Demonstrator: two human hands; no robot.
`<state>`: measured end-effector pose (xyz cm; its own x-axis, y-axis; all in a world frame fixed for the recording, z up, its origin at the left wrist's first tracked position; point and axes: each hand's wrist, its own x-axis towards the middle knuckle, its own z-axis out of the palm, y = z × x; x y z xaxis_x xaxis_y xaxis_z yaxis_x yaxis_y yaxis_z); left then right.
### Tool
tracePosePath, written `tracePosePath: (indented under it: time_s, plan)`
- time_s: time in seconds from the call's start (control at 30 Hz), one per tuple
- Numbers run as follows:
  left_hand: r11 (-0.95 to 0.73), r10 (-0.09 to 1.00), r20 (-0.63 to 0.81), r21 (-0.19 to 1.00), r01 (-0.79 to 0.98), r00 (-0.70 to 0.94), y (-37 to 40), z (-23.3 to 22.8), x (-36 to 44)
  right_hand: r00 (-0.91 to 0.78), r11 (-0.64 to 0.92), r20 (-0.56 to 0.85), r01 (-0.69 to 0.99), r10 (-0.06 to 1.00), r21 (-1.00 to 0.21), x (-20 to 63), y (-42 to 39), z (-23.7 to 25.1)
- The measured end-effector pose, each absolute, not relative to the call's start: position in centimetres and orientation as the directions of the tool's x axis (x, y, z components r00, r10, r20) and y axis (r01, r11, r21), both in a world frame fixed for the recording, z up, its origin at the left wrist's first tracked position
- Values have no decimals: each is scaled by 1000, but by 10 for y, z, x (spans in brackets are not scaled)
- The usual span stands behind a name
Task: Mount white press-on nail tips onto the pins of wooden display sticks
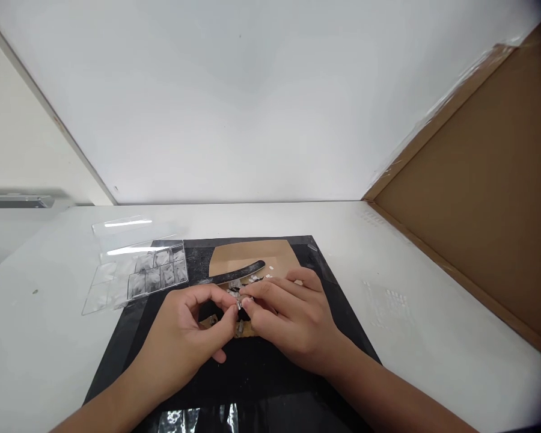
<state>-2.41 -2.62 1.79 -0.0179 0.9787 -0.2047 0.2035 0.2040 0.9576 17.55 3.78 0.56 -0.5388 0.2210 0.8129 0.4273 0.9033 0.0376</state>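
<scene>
My left hand [193,328] pinches a tiny clear, shiny piece [238,305] between thumb and index finger. Against the same piece, from the other side, press the fingertips of my right hand [293,313]; its fingers are closed, and what they grip is mostly hidden. Beneath both hands are small metallic or clear bits [240,328] on something tan, partly covered. Just beyond the fingers lies a curved black nail file [238,273] across a brown paper sheet [252,249]. Small white flakes [255,278] are scattered beside the file.
A black mat [234,379] lies under the work on a white table [40,300]. To the left, a clear compartment box [157,278] with its lid raised holds translucent pieces. A cardboard panel [487,180] stands along the right, and a white wall [243,120] rises behind.
</scene>
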Motion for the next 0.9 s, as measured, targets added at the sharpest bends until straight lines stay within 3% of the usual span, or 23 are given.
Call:
tracePosePath:
  time_s: [0.9]
  plan:
    - [212, 977, -197, 945, 250, -87, -26, 21, -19, -575, 902, 783, 429, 237, 42, 175, 37, 1]
